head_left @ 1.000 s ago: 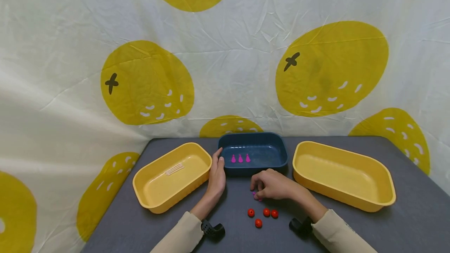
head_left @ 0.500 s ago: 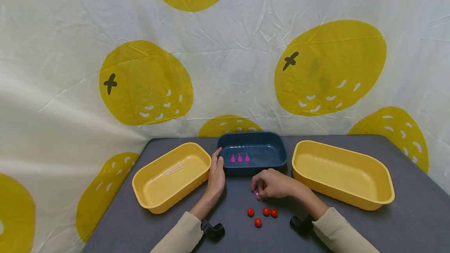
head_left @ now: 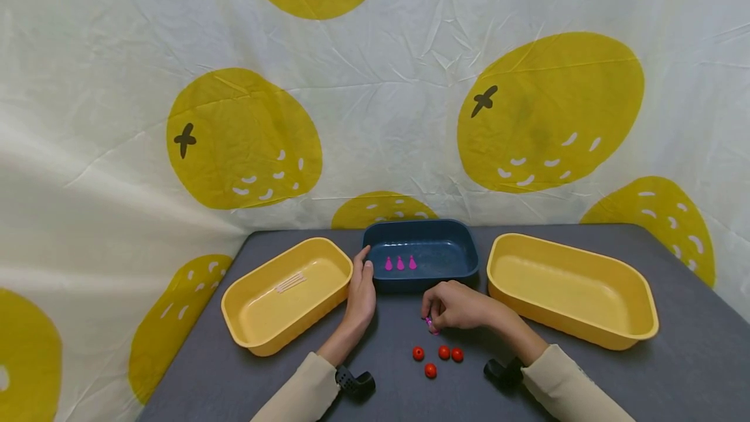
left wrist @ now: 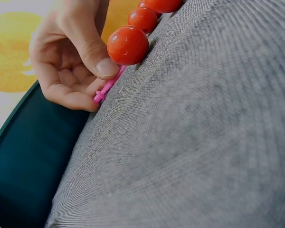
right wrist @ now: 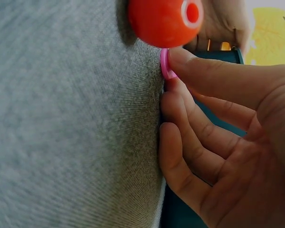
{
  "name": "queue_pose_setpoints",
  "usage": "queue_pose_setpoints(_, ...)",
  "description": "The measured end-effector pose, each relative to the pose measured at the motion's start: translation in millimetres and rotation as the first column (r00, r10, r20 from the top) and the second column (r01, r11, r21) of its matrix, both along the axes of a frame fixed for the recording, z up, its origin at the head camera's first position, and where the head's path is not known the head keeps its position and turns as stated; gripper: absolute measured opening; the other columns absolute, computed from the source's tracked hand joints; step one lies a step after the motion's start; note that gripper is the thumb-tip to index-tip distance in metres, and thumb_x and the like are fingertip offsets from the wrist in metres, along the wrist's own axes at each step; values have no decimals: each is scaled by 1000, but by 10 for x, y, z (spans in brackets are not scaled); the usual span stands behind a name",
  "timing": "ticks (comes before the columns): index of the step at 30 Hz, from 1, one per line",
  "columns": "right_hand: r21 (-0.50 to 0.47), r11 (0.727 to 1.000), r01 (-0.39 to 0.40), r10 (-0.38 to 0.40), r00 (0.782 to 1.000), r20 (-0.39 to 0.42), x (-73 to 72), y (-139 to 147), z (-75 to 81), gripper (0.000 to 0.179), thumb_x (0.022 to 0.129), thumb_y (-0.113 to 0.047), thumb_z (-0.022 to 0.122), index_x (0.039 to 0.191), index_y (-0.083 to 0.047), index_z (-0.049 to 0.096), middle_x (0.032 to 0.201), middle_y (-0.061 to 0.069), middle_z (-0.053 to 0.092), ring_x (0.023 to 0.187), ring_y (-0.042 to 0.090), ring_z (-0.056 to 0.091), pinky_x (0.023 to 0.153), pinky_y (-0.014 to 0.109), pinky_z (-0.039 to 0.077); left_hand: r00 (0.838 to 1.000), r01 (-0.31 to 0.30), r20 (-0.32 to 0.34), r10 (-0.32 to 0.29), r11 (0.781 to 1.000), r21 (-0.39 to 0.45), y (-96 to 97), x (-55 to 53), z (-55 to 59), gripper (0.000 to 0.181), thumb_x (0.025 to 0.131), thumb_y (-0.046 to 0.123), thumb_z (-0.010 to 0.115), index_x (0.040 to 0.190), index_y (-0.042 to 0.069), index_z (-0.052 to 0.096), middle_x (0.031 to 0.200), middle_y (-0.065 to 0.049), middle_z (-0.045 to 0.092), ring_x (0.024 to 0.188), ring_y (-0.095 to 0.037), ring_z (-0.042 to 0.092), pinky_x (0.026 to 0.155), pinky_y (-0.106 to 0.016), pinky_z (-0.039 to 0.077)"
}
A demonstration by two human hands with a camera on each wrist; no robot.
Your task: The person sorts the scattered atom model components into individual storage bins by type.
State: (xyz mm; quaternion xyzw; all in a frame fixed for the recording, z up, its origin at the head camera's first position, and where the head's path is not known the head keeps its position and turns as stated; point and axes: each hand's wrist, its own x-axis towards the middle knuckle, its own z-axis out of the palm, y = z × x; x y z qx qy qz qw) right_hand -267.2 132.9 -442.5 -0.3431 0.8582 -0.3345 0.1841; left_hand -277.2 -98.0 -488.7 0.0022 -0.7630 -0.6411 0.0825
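My right hand (head_left: pixel 459 306) is low over the grey cloth, in front of the blue tray (head_left: pixel 433 285). Its thumb and forefinger pinch a small pink plastic piece (left wrist: pixel 110 86) close to the cloth; the fingers hide part of it. The other fingers curl beneath, as the right wrist view shows. With fingers extended, my left hand (head_left: pixel 361 295) rests along the left side of the blue tray. Inside that tray, three pink pear-shaped pieces (head_left: pixel 401 264) lie in a row. Several red beads (head_left: pixel 430 370) lie on the cloth nearer me; one red bead (right wrist: pixel 164 21) looms large in the right wrist view.
At the left stands a yellow tray (head_left: pixel 252 344) holding several thin pale sticks (head_left: pixel 290 282). Another yellow tray (head_left: pixel 577 327) stands at the right, angled outward. Behind the table hangs a white cloth (head_left: pixel 387 135) with yellow fruit prints.
My right hand has shifted slightly right, and the pink piece at its fingertips has moved a little with it. The left hand, trays and beads have stayed in place.
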Motion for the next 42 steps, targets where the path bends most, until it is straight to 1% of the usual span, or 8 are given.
queue_pose_setpoints(6,-20,1000,-3,3,1000,10,-1,13,2,11,85,-3,76,90,-10,69,73,-4,70,64,4,58,58,20,46,1000,-4,2,4,1000,7,7,-1,8,46,114,29,33,158,23,39,167,-4,36,155,-29,32,127,-58,22)
queue_pose_setpoints(12,-39,999,-8,8,1000,17,-7,35,1,11,86,-1,74,91,-9,69,75,-3,72,65,5,61,58,20,47,1000,-7,2,7,1000,10,19,-4,14,46,114,29,34,158,23,39,167,-4,36,155,-28,33,127,-57,23)
queue_pose_setpoints(21,-58,998,8,-6,999,33,-10,51,-19,11,87,-1,72,94,-8,70,75,-2,71,65,6,60,57,20,48,1000,2,-5,-2,1000,9,-2,17,5,46,113,31,33,158,21,39,167,-6,36,154,-31,34,127,-58,24)
queue_pose_setpoints(27,-67,997,23,-19,998,56,-28,59,-40,10,87,-1,72,93,-9,71,76,-1,72,66,7,61,58,21,48,1000,1,6,-1,1000,19,-3,17,11,46,113,32,34,158,24,39,167,-4,35,155,-29,32,127,-58,23)
queue_pose_setpoints(37,-108,994,5,6,995,100,-20,77,-29,7,90,-4,71,95,-4,67,76,7,73,62,7,58,55,20,45,1000,-3,2,3,1000,8,-1,29,24,46,113,33,33,158,25,39,168,-4,35,155,-29,32,127,-58,23)
queue_pose_setpoints(42,-124,992,8,7,993,120,-20,86,-17,9,91,-6,72,97,-2,67,75,9,73,62,9,58,56,21,44,1000,-2,-1,2,1000,8,2,26,22,46,114,33,33,158,24,39,168,-4,35,155,-29,32,127,-58,23)
